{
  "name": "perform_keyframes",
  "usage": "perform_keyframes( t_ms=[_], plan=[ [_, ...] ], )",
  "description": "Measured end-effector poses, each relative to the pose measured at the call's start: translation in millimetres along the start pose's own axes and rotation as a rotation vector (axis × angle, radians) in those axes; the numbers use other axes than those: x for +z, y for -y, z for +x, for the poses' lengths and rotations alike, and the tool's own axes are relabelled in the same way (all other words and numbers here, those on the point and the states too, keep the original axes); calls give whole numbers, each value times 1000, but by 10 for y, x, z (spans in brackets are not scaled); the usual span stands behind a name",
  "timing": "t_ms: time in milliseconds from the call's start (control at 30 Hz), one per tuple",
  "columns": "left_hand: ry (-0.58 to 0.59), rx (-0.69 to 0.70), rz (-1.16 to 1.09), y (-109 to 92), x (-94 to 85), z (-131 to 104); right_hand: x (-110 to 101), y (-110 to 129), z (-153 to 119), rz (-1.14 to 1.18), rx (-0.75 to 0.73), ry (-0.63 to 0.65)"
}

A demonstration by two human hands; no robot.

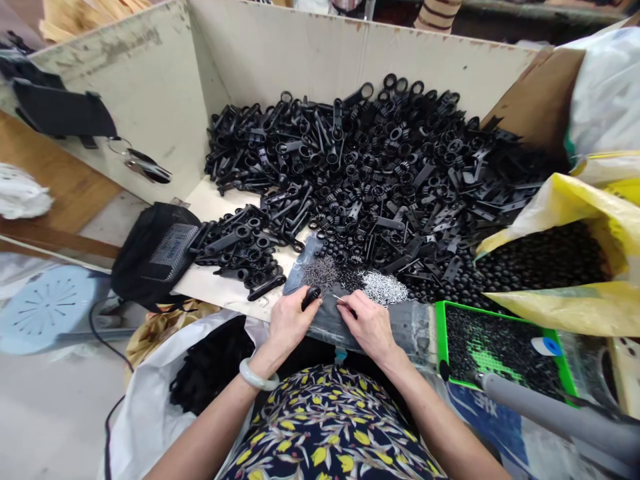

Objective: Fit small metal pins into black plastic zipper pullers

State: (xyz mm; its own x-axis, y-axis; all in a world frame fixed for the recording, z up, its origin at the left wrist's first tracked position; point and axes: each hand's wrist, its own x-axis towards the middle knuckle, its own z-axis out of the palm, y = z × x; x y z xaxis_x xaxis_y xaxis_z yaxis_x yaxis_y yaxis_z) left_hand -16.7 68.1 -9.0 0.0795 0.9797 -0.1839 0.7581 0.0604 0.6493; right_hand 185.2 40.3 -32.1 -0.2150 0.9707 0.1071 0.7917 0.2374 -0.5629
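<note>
My left hand (289,319) is closed around a black plastic part (311,297), whose rounded end sticks up past the thumb. Opposite it, my right hand (369,325) pinches a thin silvery pin (339,297) pointing toward the left hand. A small gap separates pin and part. Just beyond my fingers lie a pile of shiny silver pins (385,288) and a pile of tiny dull grey pieces (320,272). Both rest on a dark grey mat (400,323). Behind them spreads a big heap of black ring-ended plastic parts (320,153).
A smaller group of black handle-like parts (245,243) lies to the left beside a black pouch (155,253). At right are a green tray (441,333) of small black bits and a yellow sack (560,307) spilling black balls. Pale board walls (350,50) enclose the back.
</note>
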Motion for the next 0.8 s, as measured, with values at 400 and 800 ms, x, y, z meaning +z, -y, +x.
perform_keyframes(
  t_ms=[400, 800],
  plan=[
    [98, -193, -774, -134, 27, -158, -188, 189, 169, 633, 79, -59],
    [-97, -50, -433, 17, 19, -244, -96, 119, 98, 91, 40, 20]
  ],
)
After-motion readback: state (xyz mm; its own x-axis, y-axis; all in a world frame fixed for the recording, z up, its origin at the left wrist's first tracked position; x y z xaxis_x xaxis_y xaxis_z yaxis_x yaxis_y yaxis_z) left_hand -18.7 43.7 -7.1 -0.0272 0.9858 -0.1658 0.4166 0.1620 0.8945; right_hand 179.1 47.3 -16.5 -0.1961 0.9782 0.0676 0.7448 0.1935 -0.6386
